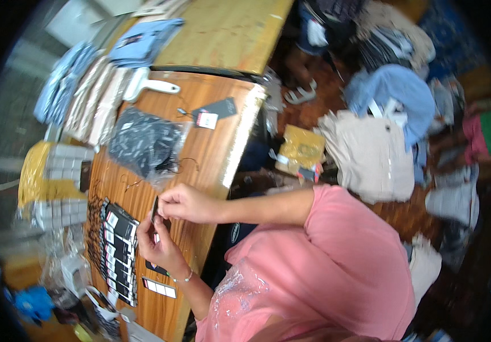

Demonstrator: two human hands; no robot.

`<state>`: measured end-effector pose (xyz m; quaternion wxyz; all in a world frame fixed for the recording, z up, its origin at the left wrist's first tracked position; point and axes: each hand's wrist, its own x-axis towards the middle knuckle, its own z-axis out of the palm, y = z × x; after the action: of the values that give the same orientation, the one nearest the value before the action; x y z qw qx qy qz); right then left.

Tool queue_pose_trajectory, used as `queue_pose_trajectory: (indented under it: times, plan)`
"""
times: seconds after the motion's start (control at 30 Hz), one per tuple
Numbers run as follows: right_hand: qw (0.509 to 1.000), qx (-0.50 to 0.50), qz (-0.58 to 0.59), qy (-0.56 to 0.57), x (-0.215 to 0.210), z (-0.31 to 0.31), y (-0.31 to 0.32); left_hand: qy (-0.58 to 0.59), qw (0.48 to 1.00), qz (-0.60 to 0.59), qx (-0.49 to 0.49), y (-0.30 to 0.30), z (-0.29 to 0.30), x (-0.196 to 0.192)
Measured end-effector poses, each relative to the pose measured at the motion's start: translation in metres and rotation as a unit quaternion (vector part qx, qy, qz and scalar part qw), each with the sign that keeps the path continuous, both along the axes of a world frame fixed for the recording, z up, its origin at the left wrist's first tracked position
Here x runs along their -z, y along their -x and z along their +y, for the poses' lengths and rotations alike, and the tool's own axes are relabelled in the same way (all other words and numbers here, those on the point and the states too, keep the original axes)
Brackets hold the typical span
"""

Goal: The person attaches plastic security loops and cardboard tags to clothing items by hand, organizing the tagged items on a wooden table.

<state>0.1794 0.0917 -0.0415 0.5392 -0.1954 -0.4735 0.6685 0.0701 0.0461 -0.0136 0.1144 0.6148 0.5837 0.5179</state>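
Observation:
My left hand (159,246), with a bracelet at the wrist, pinches a thin black hang tag (155,209) that shows nearly edge-on. My right hand (185,202) closes its fingertips on the tag's upper part. Beside my left hand, a row of overlapping black hang tags (121,251) with white stickers and dark strings lies on the wooden table (163,319). Below that hand is a strip of white labels (159,288). Part of another dark tag (155,267) shows by my wrist. A clear bag of black pieces (144,139) lies beyond my hands.
A grey tag with a white sticker (216,112) and a white-handled tool (153,85) lie farther up the table. Folded blue and beige garments (88,108) are stacked behind. Clothing piles (371,154) and a cardboard-coloured packet (301,145) are on the right; another person's foot (301,94) shows there.

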Motion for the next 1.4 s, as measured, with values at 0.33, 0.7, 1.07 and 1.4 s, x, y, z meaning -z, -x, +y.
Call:
queue_pose_trajectory:
  times: [0.33, 0.7, 1.07, 1.4]
  plan:
    - [0.976, -0.179, 0.026, 0.118, -0.020, 0.007, 0.014, 0.008, 0.995, -0.086, -0.045, 0.020, -0.011, -0.009]
    - [0.992, -0.073, -0.099, 0.034, -0.020, -0.005, 0.038, 0.015, 0.998, -0.018, -0.057, 0.037, -0.020, -0.012]
    - [0.927, 0.057, -0.294, -0.226, -0.035, 0.003, 0.049, 0.009, 0.988, -0.130, -0.079, 0.056, -0.014, -0.003]
    - [0.915, 0.065, -0.310, -0.252, -0.052, -0.015, 0.064, -0.006, 0.961, -0.275, -0.016, 0.071, -0.031, -0.015]
